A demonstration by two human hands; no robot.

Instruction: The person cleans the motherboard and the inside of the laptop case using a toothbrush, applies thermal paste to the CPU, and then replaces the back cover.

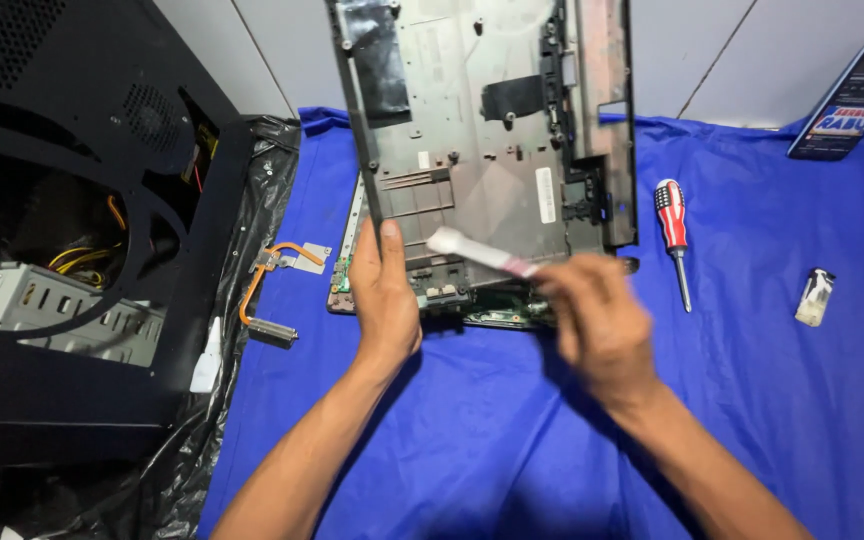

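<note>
I see even, fairly bright light from above; soft shadows fall under both forearms onto the blue cloth point(512, 440). My right hand point(600, 325) and its white brush point(480, 252) smear with motion blur; the black case point(72, 200) interior stays dim.

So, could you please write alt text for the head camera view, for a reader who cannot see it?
The left hand props a laptop base cover upright over a circuit board on a blue cloth, while the right hand holds a white brush against it. A screwdriver lies to the right.
</note>
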